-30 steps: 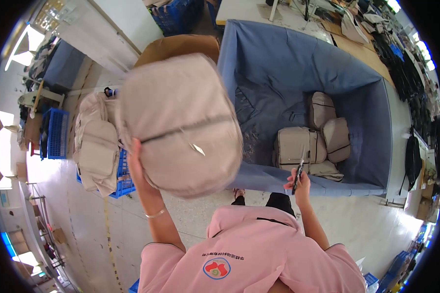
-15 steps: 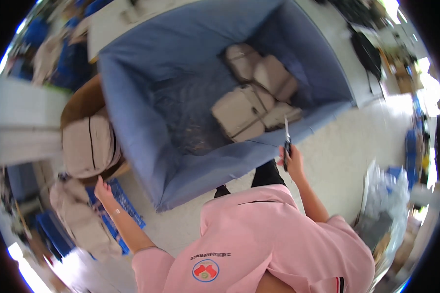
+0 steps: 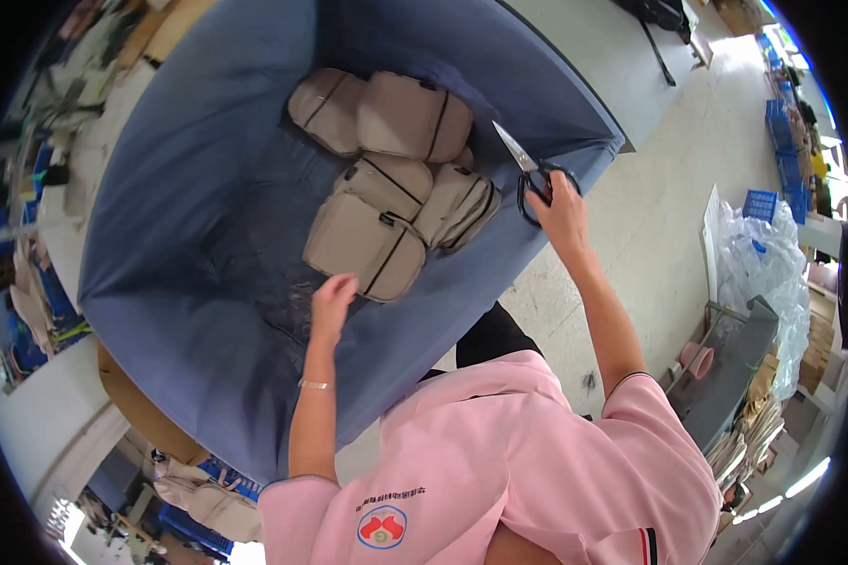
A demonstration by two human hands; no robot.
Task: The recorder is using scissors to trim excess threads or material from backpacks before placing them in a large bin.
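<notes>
A bag-making workshop, I'd say: beige backpacks [image 3: 349, 231] heaped in a big blue cloth-walled bin [image 3: 179, 169], stacked blue plastic crates [image 3: 780, 124], bunched clear plastic sheeting [image 3: 773, 278] and strip lights [image 3: 807, 477] around me.

Right hand [image 3: 563, 215], right of centre, holds black-handled scissors [image 3: 526, 160]; left hand [image 3: 332, 306], left of centre, is near beige bags [image 3: 349, 237] in blue bin [image 3: 193, 122].

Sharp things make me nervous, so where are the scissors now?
In the head view, the scissors are right of centre, in the right hand, by the rim of the blue bin.
</notes>
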